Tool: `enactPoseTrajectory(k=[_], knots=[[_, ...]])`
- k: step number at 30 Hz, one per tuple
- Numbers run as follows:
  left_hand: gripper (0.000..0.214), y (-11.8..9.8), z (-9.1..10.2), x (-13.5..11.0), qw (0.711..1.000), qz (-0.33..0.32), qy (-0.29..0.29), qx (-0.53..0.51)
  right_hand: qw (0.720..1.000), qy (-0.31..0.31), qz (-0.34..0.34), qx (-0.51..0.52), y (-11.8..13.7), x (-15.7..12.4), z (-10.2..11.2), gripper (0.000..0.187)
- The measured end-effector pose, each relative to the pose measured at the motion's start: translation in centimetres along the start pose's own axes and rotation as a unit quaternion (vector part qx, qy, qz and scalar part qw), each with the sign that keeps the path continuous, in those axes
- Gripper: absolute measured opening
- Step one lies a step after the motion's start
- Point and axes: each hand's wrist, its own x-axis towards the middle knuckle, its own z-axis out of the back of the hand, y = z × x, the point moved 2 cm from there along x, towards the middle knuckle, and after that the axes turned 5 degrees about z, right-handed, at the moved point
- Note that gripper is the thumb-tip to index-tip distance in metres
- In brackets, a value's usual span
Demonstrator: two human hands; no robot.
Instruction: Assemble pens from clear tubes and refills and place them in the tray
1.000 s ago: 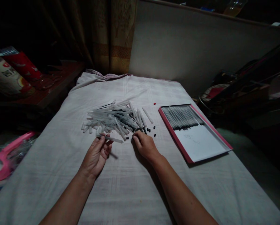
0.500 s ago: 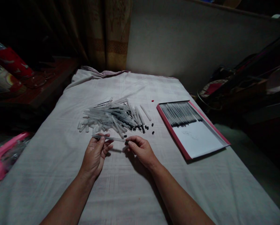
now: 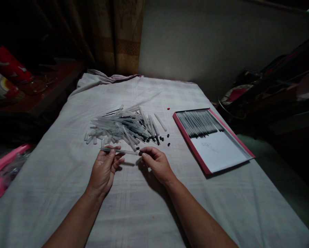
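My left hand pinches a clear pen barrel between thumb and fingers, its length pointing right. At the barrel's right end, my right hand pinches a small black plug; whether the plug sits in the barrel or only against it I cannot tell. Just beyond the hands lies a heap of clear pen parts, with dark slim pieces and short clear caps among them. Several loose black plugs are scattered at the heap's right side.
To the right, a shallow red-rimmed box holds a row of black-ended pens. A tiny red piece lies behind, on the pale cloth. A pink-handled object is at the left edge, below a dark wooden table.
The view has shifted slightly. Both hands keep nearly the same pose, holding the barrel and the black plug end to end.
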Motion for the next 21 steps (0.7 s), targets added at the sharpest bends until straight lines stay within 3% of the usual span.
enactPoseTrajectory(k=[6, 12, 21], knots=[[0.031, 0.13, 0.14, 0.03, 1.0, -0.005, 0.005, -0.005, 0.999, 0.016, 0.018, -0.036, -0.12, -0.26, -0.11, 0.026], [0.031, 0.13, 0.15, -0.02, 1.0, -0.015, 0.0, -0.006, 0.975, 0.0, 0.125, -0.182, -0.16, -0.64, 0.08, 0.016], [0.032, 0.36, 0.29, -0.07, 1.0, -0.026, 0.014, 0.004, 0.957, -0.002, 0.188, -0.22, 0.37, -0.7, -0.06, 0.018]])
